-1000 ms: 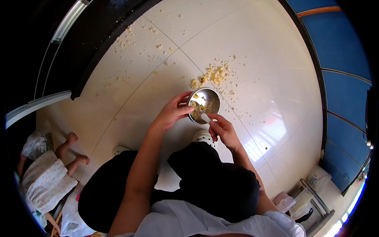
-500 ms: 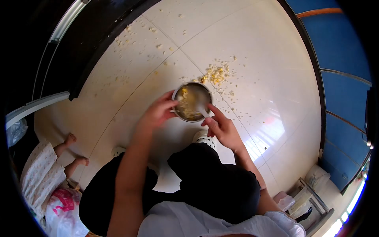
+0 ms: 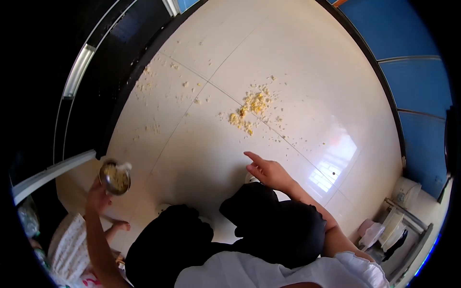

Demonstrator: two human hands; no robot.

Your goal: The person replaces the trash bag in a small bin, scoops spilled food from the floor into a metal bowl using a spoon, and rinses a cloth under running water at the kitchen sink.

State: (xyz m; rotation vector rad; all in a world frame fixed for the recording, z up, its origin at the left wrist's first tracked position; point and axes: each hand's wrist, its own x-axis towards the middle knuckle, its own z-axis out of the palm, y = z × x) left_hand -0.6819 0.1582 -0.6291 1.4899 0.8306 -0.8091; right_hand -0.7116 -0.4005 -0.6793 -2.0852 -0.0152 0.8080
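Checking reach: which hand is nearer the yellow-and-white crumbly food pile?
Right: the right hand is below the food pile in view; the left hand is farther, to its lower left.

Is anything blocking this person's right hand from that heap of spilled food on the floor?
Nothing visible is: only floor tile shows between the right hand and the rice-like food ahead of it. The metal bowl is well off to the left, in the left hand.
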